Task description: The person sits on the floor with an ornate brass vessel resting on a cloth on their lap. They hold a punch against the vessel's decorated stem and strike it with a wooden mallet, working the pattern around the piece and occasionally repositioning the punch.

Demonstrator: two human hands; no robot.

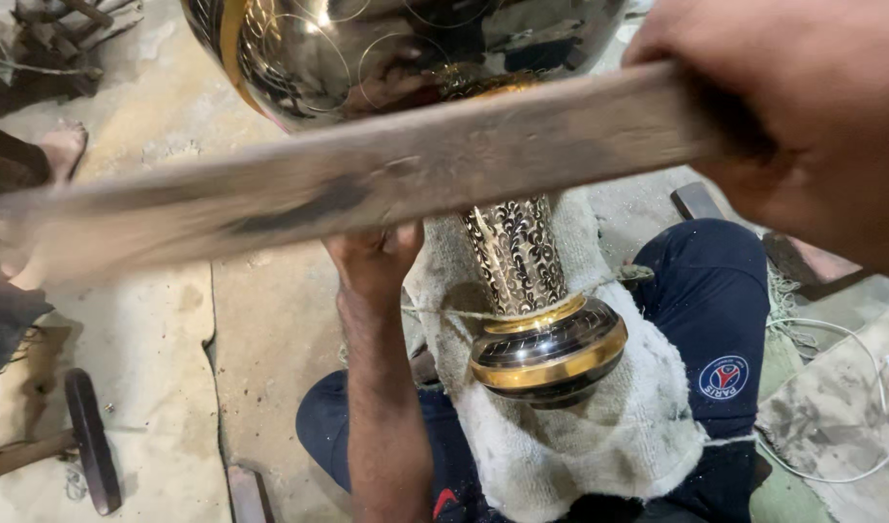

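A polished dark metal vase (522,252) with gold bands and engraved patterns rests on a white cloth (619,436) over my lap. Its round body (367,48) fills the top of the view. My right hand (803,126), at the upper right, is closed around the end of a long flat wooden stick (367,179) that crosses the frame in front of the vase. My left hand (375,257) sits just under the stick, beside the vase's neck, fingers curled; what it grips is hidden.
Dusty concrete floor (173,320) lies to the left. A dark tool with a wooden handle (86,436) lies at lower left. Another person's foot (62,145) is at far left. White cable (851,387) and rough fabric lie at right.
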